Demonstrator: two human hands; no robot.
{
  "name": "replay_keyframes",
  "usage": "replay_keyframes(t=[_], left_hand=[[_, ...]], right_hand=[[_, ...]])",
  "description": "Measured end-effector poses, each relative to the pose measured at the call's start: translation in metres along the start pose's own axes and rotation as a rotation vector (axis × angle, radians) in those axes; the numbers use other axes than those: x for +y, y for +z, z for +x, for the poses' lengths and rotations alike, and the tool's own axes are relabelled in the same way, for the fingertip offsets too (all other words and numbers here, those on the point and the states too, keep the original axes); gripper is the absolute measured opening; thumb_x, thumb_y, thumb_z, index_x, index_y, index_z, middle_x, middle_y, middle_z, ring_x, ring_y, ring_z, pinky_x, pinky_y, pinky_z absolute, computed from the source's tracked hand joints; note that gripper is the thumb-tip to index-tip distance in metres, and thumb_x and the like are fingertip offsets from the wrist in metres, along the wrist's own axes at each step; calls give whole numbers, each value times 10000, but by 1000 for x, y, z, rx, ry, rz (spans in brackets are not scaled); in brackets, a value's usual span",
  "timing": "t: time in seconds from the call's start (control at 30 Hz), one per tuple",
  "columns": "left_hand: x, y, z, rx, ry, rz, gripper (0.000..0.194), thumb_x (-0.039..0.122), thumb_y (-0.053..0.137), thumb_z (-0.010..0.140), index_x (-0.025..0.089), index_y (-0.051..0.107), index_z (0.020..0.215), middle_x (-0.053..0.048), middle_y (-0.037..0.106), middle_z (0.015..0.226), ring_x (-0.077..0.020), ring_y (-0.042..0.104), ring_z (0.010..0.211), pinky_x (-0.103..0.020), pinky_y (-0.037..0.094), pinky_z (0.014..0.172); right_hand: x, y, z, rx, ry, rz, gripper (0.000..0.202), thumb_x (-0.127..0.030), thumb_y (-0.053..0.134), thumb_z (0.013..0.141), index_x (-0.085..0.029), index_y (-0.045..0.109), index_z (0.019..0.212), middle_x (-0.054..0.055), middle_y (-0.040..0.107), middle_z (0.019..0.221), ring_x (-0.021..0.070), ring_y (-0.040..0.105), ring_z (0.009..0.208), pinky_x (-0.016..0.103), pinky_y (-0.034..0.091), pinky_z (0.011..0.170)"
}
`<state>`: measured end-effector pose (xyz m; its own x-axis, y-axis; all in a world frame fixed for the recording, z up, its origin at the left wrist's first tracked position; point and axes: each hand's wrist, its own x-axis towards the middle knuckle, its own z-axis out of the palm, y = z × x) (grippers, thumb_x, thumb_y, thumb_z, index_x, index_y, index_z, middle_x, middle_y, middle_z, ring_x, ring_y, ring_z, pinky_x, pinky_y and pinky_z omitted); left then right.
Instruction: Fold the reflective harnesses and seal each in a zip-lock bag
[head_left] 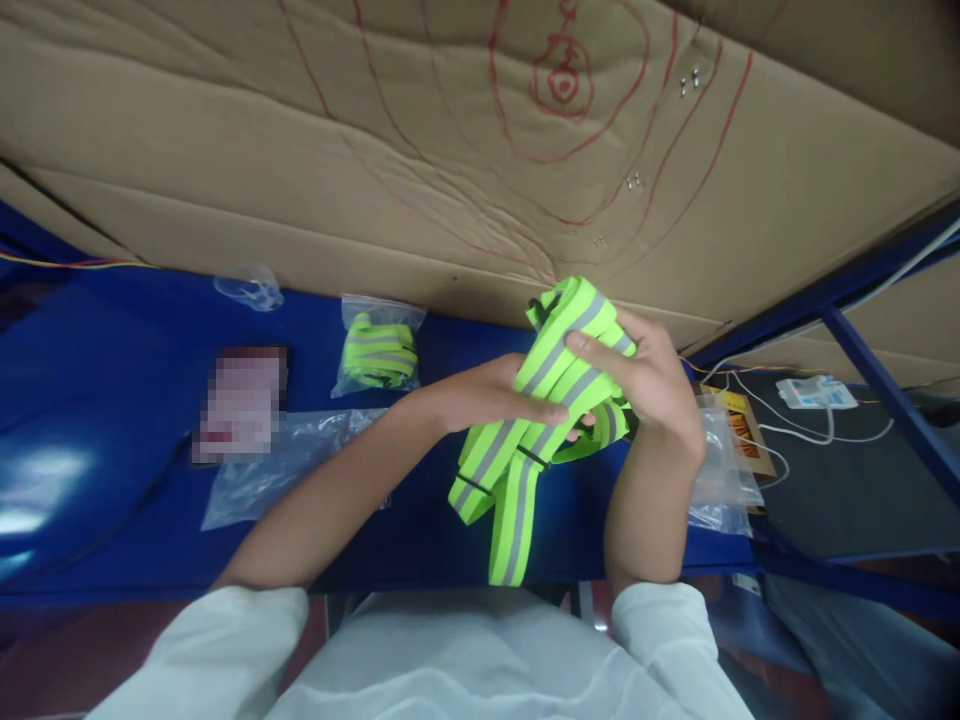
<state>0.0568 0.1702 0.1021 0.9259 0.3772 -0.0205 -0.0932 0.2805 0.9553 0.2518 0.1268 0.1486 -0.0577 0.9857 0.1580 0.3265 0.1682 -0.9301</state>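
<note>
Both hands hold a bundle of neon yellow-green reflective straps (pixel 517 430) with grey stripes and black buckles, raised over the blue table. My left hand (pixel 510 390) grips the middle of the bundle, its thumb lying across the front and its other fingers hidden behind. Around the upper folds, my right hand (pixel 645 370) is closed with the thumb pressed on top. Loose loops of strap hang below toward my body. Left of the hands, a clear zip bag (pixel 379 345) lies on the table with a similar folded strap inside.
A flat blurred-out rectangular item (pixel 240 405) lies at left, beside a clear plastic bag (pixel 292 465). A crumpled plastic piece (pixel 251 288) is near the cardboard wall (pixel 375 150). More clear bags (pixel 720 470) lie at right by white cables (pixel 814 438) and a blue metal frame (pixel 885 380).
</note>
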Motion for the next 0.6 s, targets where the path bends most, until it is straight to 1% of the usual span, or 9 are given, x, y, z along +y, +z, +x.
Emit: replay_keyframes(t=[0.07,0.1,0.17,0.27,0.37,0.43,0.53,0.57,0.6], left_hand=[[0,3,0,-87,-24,-44,394,357,841,795,133,759,1109,-141,780,1075,-274,752,971,-383,610,873],[-1,3,1,-107,-31,-40,379,365,845,789,134,766,1079,-135,787,1036,-271,755,949,-374,613,856],[-1,3,2,-92,-30,3,360,405,836,792,133,776,1020,-121,792,965,-263,757,890,-348,616,797],[0,0,1,-50,47,143,348,463,783,836,141,784,966,-97,791,918,-246,748,845,-313,604,755],[4,0,-2,-78,152,307,340,472,688,914,158,788,997,-91,793,964,-239,742,886,-301,597,787],[5,1,-5,-82,206,374,343,461,639,949,163,781,1044,-94,791,1001,-236,741,913,-299,596,813],[4,1,-7,-66,247,443,357,462,608,969,161,781,1052,-98,791,1029,-234,742,943,-290,588,845],[2,0,-6,-58,249,461,365,465,601,973,156,783,1045,-98,792,1028,-233,743,940,-287,585,842],[0,-2,-5,-46,250,475,375,467,593,979,150,785,1033,-99,793,1020,-230,745,927,-281,582,832]], right_hand=[[2,-4,1,68,10,25,349,-508,786,839,-244,749,1064,0,760,862,203,706,666,328,596,581],[3,-6,0,87,9,35,359,-495,800,828,-244,750,1079,4,768,913,211,720,717,336,608,624],[3,-10,-2,117,-6,38,381,-486,811,818,-249,748,1110,12,772,984,223,733,790,349,616,682],[-1,-14,-9,151,-30,32,406,-497,802,826,-250,737,1142,24,767,1021,235,736,838,354,619,709],[-6,-15,-12,90,-10,65,513,-507,792,836,-274,673,1278,32,754,1108,235,740,884,358,627,740],[-6,-15,-9,40,-26,35,530,-524,773,853,-288,655,1312,34,739,1171,236,731,966,368,621,814],[0,-13,0,-22,-107,-174,407,-568,694,910,-259,741,1171,53,725,1182,240,684,1081,384,565,956],[3,-13,3,-38,-126,-258,405,-583,649,937,-246,759,1133,65,724,1168,241,673,1094,390,547,984],[6,-12,6,-40,-135,-337,426,-592,604,962,-236,762,1134,78,720,1167,245,665,1108,401,532,1004]])
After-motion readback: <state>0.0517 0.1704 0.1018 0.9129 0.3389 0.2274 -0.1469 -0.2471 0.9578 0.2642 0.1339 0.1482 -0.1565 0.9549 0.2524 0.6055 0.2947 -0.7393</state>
